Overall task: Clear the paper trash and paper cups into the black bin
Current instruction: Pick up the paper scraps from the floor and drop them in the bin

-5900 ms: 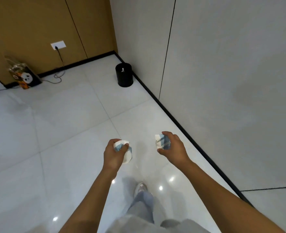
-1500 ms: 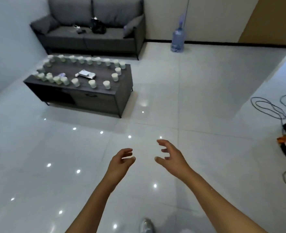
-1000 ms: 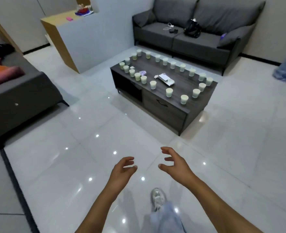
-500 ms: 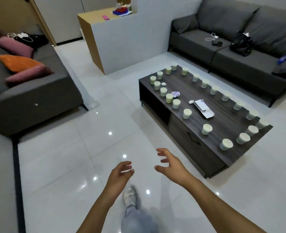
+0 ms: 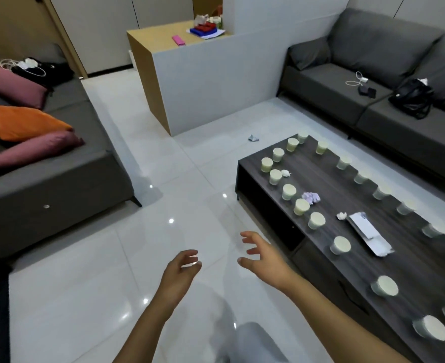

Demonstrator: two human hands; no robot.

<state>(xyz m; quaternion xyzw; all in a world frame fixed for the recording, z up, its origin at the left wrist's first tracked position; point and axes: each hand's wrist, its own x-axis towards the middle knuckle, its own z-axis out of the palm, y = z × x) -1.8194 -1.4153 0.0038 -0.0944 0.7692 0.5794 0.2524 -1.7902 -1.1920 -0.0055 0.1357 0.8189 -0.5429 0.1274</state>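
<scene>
Both the left hand [image 5: 177, 277] and the right hand [image 5: 264, 260] hang empty over the glossy white tiled floor [image 5: 85, 284], fingers loosely spread and curled. To the right, pale paper cups [image 5: 340, 245] ring the dark wooden coffee table [image 5: 412, 263], with crumpled paper wads [image 5: 311, 197] between them and another scrap [image 5: 253, 138] on the floor beyond.

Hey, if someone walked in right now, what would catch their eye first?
Probably the dark wood coffee table at right, ringed with pale paper cups and scattered with crumpled paper wads. Next, the orange cushion on the grey sofa at left. In front, the empty left hand and right hand hang open above the glossy floor.
</scene>
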